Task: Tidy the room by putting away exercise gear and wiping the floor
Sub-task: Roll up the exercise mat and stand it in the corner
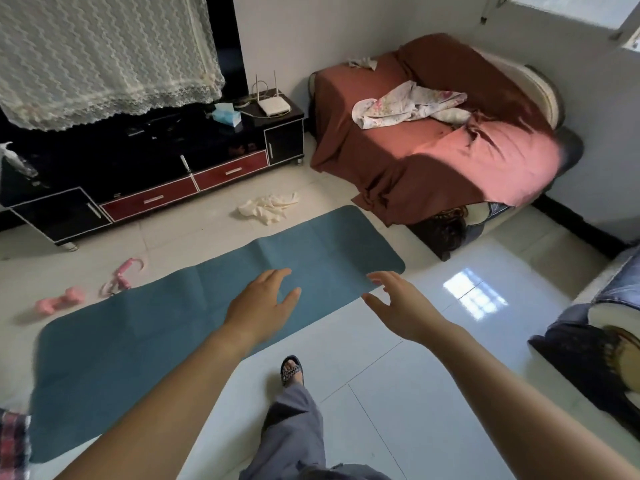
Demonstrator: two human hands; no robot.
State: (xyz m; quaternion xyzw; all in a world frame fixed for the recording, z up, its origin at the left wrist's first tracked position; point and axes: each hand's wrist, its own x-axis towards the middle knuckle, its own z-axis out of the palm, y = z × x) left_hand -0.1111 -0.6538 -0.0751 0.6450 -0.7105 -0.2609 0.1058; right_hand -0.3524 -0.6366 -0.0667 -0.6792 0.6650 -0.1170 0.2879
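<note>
Right now the blue yoga mat (138,334) lies unrolled and flat on the tiled floor (381,375), running from my near left towards the covered sofa (450,150). I have both hands out over its far end: the left hand (258,306) hangs above the mat with fingers spread and loose, and the right hand (398,306) is just as spread at the mat's near edge, neither holding anything. I judge the step to be taking that short end for rolling, so I would pinch both corners evenly and keep the first turn tight and square, or the roll will cone. Beside the mat's far long edge lie a pink jump rope (121,275) and a pink dumbbell (60,300), and a cream cloth (268,206) is crumpled on the floor near the TV cabinet (69,216). The cabinet's red drawers (149,199) are closed, so I cannot tell what they hold; a blue tissue box (227,116) sits on top.
</note>
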